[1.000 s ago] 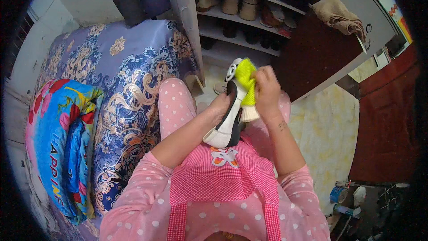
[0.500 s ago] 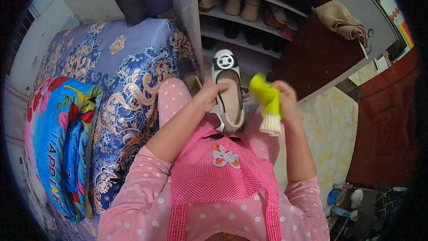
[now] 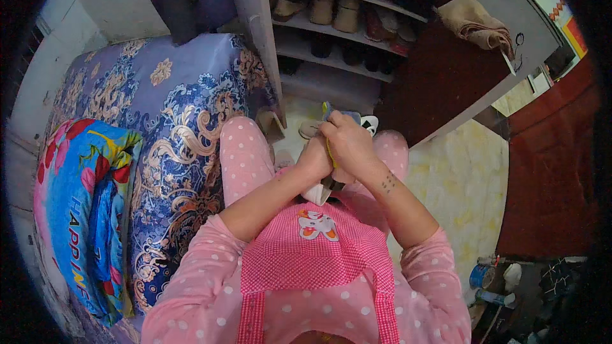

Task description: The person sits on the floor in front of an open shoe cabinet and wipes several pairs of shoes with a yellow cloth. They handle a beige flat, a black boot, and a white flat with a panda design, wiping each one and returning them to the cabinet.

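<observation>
Both hands are close together above my lap. My left hand (image 3: 314,160) is closed around a black-and-white flat shoe (image 3: 316,193), whose white end sticks out below the fingers toward the apron. Bent over the shoe, my right hand (image 3: 350,146) grips a yellow-green knit piece, a glove or sock by its look. Only a narrow yellow edge (image 3: 326,109) shows past the fingers; the rest is hidden. Beyond the hands, another pale shoe (image 3: 310,129) sits on the floor, and a white-and-black item (image 3: 368,123) shows partly behind my right hand.
An open cabinet (image 3: 344,28) ahead holds several shoes on shelves. Its door (image 3: 468,99) swings out to the right, with a brown towel (image 3: 475,22) over the top. At left stands a bed (image 3: 185,114) with a folded colourful blanket (image 3: 83,210). Assorted items (image 3: 494,286) lie at lower right.
My right hand has brought the yellow-green knit piece left to the shoe. The shoe has been turned and lowered toward my lap, and is now mostly covered by my hands.
</observation>
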`<state>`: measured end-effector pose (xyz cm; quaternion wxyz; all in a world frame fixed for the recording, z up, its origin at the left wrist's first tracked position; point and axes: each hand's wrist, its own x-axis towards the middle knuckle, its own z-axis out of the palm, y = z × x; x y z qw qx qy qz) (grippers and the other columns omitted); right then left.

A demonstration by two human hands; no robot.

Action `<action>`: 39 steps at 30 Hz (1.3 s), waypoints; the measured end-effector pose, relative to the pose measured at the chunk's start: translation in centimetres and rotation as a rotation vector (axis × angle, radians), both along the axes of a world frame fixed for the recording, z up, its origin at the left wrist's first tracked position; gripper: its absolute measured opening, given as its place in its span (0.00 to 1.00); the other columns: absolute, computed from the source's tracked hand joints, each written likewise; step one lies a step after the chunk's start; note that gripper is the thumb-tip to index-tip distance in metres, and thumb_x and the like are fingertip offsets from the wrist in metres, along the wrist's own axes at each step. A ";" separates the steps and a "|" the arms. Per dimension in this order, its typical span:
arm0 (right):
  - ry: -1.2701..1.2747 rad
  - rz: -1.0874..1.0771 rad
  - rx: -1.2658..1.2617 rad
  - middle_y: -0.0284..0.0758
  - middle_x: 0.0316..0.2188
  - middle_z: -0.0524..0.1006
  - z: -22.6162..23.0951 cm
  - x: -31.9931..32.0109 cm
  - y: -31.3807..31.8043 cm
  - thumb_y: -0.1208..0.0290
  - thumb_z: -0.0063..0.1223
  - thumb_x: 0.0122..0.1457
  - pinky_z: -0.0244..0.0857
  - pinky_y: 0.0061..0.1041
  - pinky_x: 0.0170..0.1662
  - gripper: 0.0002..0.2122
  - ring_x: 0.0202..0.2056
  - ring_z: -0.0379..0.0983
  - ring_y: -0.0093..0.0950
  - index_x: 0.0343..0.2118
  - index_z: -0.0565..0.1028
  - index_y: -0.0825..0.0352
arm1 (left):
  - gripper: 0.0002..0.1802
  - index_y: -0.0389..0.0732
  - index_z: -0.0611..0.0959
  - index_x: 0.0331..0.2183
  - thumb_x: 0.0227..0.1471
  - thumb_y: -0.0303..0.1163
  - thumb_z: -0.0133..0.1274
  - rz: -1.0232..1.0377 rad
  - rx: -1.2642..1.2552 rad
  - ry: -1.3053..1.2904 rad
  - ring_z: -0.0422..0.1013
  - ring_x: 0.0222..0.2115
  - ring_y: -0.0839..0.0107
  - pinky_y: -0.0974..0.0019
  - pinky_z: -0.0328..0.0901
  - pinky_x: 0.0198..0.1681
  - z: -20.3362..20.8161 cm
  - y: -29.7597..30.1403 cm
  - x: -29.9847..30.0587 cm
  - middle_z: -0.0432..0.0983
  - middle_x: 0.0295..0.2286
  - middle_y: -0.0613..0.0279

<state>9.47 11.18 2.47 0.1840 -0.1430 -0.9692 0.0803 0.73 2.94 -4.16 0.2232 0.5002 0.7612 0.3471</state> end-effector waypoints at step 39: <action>-0.005 -0.075 -0.675 0.47 0.46 0.69 -7.0 -0.2 1.2 0.57 0.64 0.44 0.67 0.38 0.44 0.32 0.44 0.70 0.47 0.50 0.61 0.60 | 0.19 0.31 0.69 0.45 0.49 0.23 0.48 0.411 0.285 -1.403 0.72 0.39 0.57 0.55 0.69 0.43 -3.1 5.4 -8.0 0.72 0.38 0.51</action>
